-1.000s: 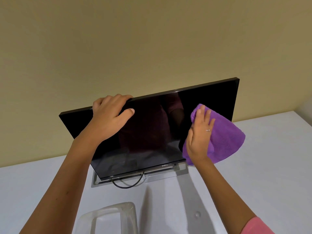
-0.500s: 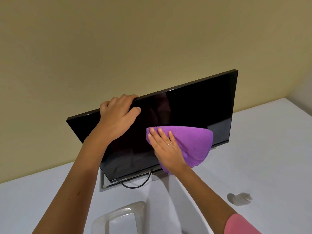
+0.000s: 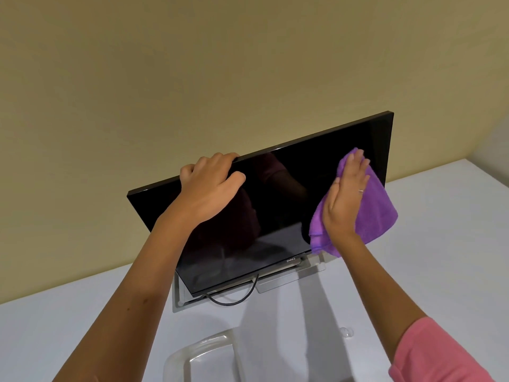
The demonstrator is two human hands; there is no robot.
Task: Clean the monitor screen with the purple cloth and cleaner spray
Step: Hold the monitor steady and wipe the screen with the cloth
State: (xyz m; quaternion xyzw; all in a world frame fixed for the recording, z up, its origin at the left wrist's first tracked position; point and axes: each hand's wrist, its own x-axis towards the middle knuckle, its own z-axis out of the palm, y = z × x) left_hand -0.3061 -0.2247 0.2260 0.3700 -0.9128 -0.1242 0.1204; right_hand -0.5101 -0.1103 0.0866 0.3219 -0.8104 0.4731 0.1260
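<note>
- Left hand [image 3: 210, 186]: grip curled over the top edge of the monitor [image 3: 275, 205], likely steadying it against the push of wiping.
- Right hand [image 3: 345, 197]: flat, fingers straight, pressing the purple cloth [image 3: 370, 216] onto the screen's right side (for broad contact).
- Monitor on the tabletop [image 3: 427, 257], tilted back; spray unseen.

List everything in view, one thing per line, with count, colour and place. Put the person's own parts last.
monitor: one, black, on the table, screen dark
monitor stand: one, silver, under the monitor
cable: one, black, looped below the monitor's bottom edge
purple cloth: one, purple, against the screen's right part
table: one, white, by the wall
wall: one, beige, behind the monitor
clear plastic object: one, transparent, bottom edge
left hand: one, grips the monitor's top edge
right hand: one, flat on the cloth
sleeve: one, pink, right arm
</note>
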